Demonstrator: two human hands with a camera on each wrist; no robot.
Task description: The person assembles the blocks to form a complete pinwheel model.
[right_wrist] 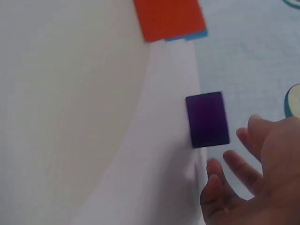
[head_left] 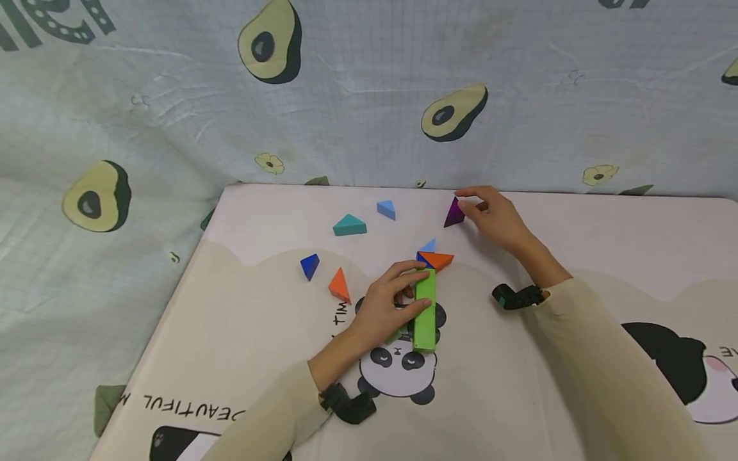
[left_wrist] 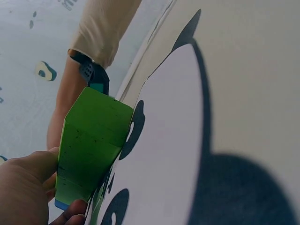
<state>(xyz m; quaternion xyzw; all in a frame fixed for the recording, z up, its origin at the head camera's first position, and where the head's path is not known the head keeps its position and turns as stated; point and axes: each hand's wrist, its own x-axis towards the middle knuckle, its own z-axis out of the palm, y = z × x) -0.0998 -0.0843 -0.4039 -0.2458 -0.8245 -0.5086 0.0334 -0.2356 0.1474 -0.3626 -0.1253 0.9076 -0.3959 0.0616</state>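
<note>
My left hand [head_left: 383,307] holds a long green block [head_left: 425,314] from its left side, thumb and fingertips on it. Against the block's far end lie an orange triangular block [head_left: 438,260], a dark blue triangular block [head_left: 423,258] and a light blue triangular block [head_left: 429,246]. Farther back, my right hand [head_left: 492,218] is beside a purple triangular block [head_left: 454,214], fingers loosely bent. The right wrist view shows a gap between those fingers and the purple block [right_wrist: 208,119]. In the left wrist view the green block [left_wrist: 93,140] fills the space beside the left hand.
Left of the hands lie a teal triangular block [head_left: 350,225], another light blue one [head_left: 387,209], a dark blue one [head_left: 309,266] and an orange one [head_left: 340,285]. The table [head_left: 259,333] has a panda-printed cover. Behind its far edge hangs an avocado-print cloth [head_left: 357,128].
</note>
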